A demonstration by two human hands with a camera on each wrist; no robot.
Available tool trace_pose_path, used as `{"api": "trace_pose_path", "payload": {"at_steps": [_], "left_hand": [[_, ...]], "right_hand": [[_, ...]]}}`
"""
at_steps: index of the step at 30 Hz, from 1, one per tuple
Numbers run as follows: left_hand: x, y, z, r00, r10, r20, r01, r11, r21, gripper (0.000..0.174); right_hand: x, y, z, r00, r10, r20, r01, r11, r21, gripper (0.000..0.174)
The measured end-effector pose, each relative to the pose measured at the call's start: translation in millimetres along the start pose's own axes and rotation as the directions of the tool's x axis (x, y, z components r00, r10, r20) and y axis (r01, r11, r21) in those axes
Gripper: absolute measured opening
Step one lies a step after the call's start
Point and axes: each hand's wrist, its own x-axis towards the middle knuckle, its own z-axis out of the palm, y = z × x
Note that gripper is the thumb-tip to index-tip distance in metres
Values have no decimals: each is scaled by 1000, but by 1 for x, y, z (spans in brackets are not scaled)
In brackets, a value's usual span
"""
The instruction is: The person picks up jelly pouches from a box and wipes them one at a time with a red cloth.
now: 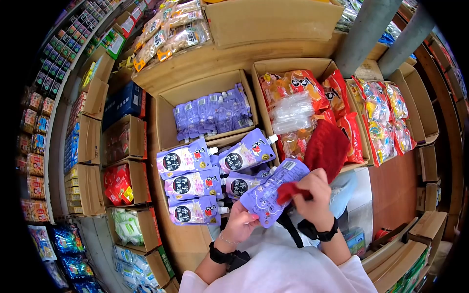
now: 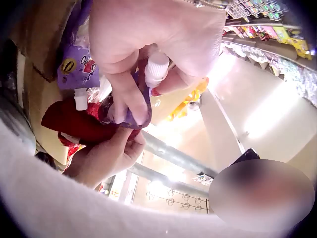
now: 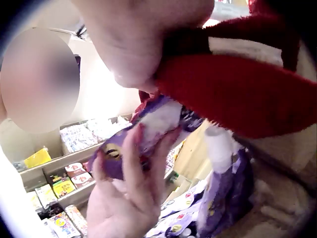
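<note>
Head view, left fingers (image 1: 248, 218) pinching purple pouch (image 1: 274, 192) by its edge, right fingers (image 1: 305, 183) gripping red cloth (image 1: 328, 149), floor (image 1: 362, 185) alongside.

We have pouches (image 1: 190, 184) before us, packs (image 1: 200, 113) in a carton (image 1: 202, 87) behind them and (just to its right) bags (image 1: 300, 85) in a second carton (image 1: 288, 67).

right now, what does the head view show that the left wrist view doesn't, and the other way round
Only the head view: the open box of purple pouches standing upright, and the column of three pouches lying face up.
Only the left wrist view: the bright ceiling light and the held pouch's white cap.
Both: the left hand gripping a purple pouch, the right hand with the red cloth, and grey posts.
</note>
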Motion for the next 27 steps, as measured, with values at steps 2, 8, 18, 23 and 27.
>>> {"api": "trace_pose_path", "payload": {"at_steps": [2,8,18,23,27], "left_hand": [[1,1,0,1000,-17,8,17,1000,-19,64],[-4,12,10,993,67,93,-107,835,540,57],[-3,24,51,927,221,304,-359,281,890,52],[-6,24,41,918,270,290,-373,343,862,40],[-6,22,34,939,235,253,-328,378,866,39]], "right_hand": [[0,17,-1,995,26,-97,-36,994,-104,25],[7,10,-20,970,180,-163,-167,982,88,23],[12,-28,5,976,-101,193,73,986,147,28],[16,6,6,984,167,61,-170,985,42,24],[17,-7,0,985,135,110,-148,981,126,25]]}}
